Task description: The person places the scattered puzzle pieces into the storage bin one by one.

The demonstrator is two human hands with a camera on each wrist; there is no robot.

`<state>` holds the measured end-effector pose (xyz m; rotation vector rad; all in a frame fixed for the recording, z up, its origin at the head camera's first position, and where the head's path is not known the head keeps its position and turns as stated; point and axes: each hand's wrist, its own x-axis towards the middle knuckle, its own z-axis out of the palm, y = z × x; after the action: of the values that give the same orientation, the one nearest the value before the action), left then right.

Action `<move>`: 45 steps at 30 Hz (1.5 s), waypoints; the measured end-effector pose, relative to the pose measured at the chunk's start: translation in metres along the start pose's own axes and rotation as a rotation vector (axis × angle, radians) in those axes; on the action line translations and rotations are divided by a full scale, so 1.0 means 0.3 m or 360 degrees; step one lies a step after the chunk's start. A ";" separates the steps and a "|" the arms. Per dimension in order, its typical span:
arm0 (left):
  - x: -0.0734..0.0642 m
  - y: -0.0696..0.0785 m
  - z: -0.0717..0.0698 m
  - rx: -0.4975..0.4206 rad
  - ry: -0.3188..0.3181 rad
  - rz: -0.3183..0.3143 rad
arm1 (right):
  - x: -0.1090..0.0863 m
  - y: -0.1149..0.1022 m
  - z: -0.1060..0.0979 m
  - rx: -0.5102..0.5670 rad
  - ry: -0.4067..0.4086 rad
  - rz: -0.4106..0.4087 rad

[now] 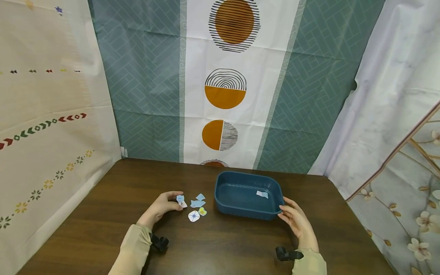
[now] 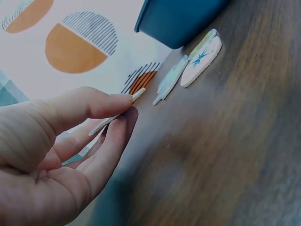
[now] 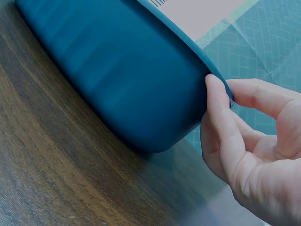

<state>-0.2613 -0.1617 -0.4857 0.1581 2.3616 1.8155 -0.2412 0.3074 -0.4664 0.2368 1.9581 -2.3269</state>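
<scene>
My left hand [image 1: 178, 202] pinches a small light-blue paper cutout [image 1: 180, 198] between thumb and forefinger, just above the dark wooden table [image 1: 103, 229]. In the left wrist view the thin cutout [image 2: 117, 117] is seen edge-on in the left hand [image 2: 127, 106]. Several more cutouts [image 1: 196, 208] lie on the table just right of that hand. A dark blue plastic tray [image 1: 220, 198] stands beside them with one pale cutout [image 1: 262, 194] inside. My right hand [image 1: 282, 208] pinches the tray's near right corner; its thumb [image 3: 221, 117] lies on the outer wall of the tray [image 3: 117, 70].
Patterned cloth screens stand close round the table: a teal and white one with orange circles [image 1: 227, 91] behind, a cream one [image 1: 51, 126] at left, a floral one [image 1: 405, 152] at right. A black wrist camera mount [image 1: 159, 243] sits on each forearm.
</scene>
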 end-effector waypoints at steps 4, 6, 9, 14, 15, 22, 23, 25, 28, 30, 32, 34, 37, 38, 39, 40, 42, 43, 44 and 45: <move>0.000 0.004 -0.003 -0.0038 -0.0034 -0.0018 | 0.001 0.000 -0.002 -0.0007 -0.0007 0.0001; 0.001 0.004 -0.004 -0.0051 -0.0034 -0.0035 | 0.003 0.001 -0.003 -0.0008 -0.0006 0.0003; 0.003 0.002 -0.006 -0.0033 -0.0031 -0.0037 | 0.005 0.003 -0.005 -0.0012 -0.0004 0.0007; 0.005 0.002 -0.006 -0.0033 -0.0020 -0.0040 | 0.006 0.005 -0.007 -0.0012 -0.0002 0.0002; 0.006 0.003 -0.005 -0.0046 -0.0017 -0.0041 | 0.006 0.006 -0.007 -0.0012 -0.0002 0.0000; 0.005 0.004 -0.001 -0.0072 -0.0040 -0.0015 | 0.004 0.007 -0.008 -0.0001 -0.0008 0.0002; 0.005 0.005 -0.001 -0.0068 -0.0047 -0.0008 | 0.004 0.007 -0.008 0.0001 -0.0005 0.0002; 0.003 0.006 0.000 -0.0065 -0.0059 0.0005 | 0.004 0.008 -0.008 -0.0001 -0.0007 0.0002; 0.003 0.013 -0.001 -0.0073 -0.0072 0.0014 | 0.005 0.009 -0.007 -0.0012 -0.0010 -0.0007; 0.004 0.020 -0.001 -0.0074 -0.0066 0.0009 | 0.007 0.010 -0.008 -0.0016 -0.0016 -0.0008; 0.004 0.029 0.000 -0.0071 -0.0067 0.0010 | 0.009 0.011 -0.010 -0.0012 -0.0016 -0.0010; 0.005 0.040 0.001 -0.0068 -0.0062 0.0008 | 0.010 0.010 -0.011 -0.0008 -0.0017 -0.0009; 0.007 0.053 0.002 -0.0059 -0.0085 0.0032 | 0.011 0.009 -0.011 0.0004 -0.0017 -0.0007; 0.008 0.059 0.004 -0.0060 -0.0087 0.0035 | 0.011 0.008 -0.010 0.0010 -0.0019 -0.0007; 0.009 0.064 0.006 -0.0062 -0.0090 0.0039 | 0.011 0.008 -0.010 0.0013 -0.0020 -0.0006; 0.010 0.069 0.008 -0.0062 -0.0094 0.0042 | 0.011 0.008 -0.010 0.0016 -0.0022 -0.0002; 0.014 0.081 0.013 -0.0058 -0.0107 0.0053 | 0.010 0.008 -0.010 0.0025 -0.0024 0.0002; 0.016 0.089 0.017 -0.0061 -0.0110 0.0056 | 0.010 0.009 -0.009 0.0029 -0.0021 0.0002; 0.019 0.099 0.022 -0.0063 -0.0113 0.0059 | 0.009 0.009 -0.009 0.0031 -0.0018 0.0003; 0.022 0.109 0.028 -0.0062 -0.0125 0.0066 | 0.009 0.009 -0.009 0.0029 -0.0018 0.0004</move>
<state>-0.2666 -0.1441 -0.4566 0.2702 2.2845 1.8371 -0.2431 0.3096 -0.4699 0.2274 1.9311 -2.3401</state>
